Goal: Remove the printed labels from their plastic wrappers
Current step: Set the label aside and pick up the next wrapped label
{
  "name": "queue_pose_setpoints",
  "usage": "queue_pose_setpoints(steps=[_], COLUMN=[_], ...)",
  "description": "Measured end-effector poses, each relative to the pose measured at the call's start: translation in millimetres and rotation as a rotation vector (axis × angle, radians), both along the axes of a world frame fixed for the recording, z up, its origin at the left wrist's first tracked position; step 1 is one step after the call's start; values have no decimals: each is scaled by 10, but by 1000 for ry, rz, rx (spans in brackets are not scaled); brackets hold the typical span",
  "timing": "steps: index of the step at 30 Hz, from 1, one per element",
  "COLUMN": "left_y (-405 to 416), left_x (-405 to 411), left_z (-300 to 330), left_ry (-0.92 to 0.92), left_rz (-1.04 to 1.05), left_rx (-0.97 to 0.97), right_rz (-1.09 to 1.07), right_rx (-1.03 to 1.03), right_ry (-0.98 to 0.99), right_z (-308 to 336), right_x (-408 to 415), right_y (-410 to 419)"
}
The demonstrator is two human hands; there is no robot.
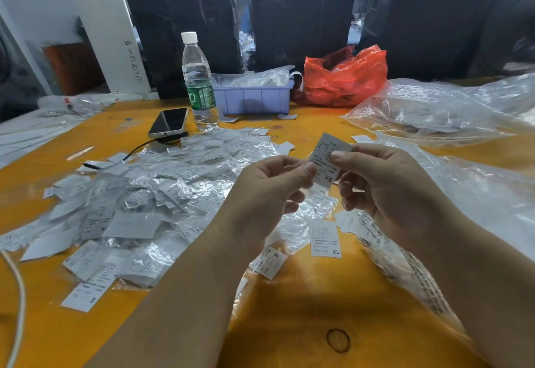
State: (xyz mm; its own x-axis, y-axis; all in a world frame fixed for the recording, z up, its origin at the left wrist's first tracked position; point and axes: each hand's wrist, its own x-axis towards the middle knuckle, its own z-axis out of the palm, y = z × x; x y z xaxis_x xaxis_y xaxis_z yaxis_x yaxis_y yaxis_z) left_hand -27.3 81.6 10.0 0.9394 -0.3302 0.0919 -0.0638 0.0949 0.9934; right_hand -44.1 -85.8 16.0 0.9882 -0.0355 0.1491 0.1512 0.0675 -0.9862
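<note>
Above the orange table [304,295], both hands hold a white printed label marked XS [328,162]. My right hand [385,185] pinches the label near its upper edge between thumb and fingers. My left hand [269,185] pinches its left side, where a thin clear wrapper seems to cling; I cannot tell how far the label is out of it. A large heap of wrapped labels [150,194] covers the table to the left. Loose labels marked XL [324,238] and S [269,262] lie below the hands.
A water bottle [198,81], a phone [169,123] with a black cable, a purple bin [254,96] and a red plastic bag [344,78] stand at the back. Big clear plastic bags [434,109] spread on the right. A white cord [18,295] runs along the left edge.
</note>
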Motion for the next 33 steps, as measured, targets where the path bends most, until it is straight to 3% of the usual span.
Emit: queue_pose_setpoints(steps=[6, 11, 17, 22, 28, 33], left_y=[-17, -41, -32, -39, -29, -26], left_x=[9, 21, 33, 25, 18, 15], left_z=[-20, -48, -62, -49, -47, -56], left_ry=[17, 19, -3, -5, 0, -9], left_rz=[-3, 3, 45, 75, 83, 86], left_rx=[-54, -69, -66, -58, -27, -13], right_rz=[-75, -79, 33, -113, -120, -171], right_rx=[12, 106, -13, -39, -289, -254], right_ry=[-85, -31, 3, -97, -250, -272], right_z=[-74, -81, -75, -20, -54, -32], right_x=[-31, -16, -29, -37, -72, -74], right_y=[77, 75, 65, 1, 73, 41])
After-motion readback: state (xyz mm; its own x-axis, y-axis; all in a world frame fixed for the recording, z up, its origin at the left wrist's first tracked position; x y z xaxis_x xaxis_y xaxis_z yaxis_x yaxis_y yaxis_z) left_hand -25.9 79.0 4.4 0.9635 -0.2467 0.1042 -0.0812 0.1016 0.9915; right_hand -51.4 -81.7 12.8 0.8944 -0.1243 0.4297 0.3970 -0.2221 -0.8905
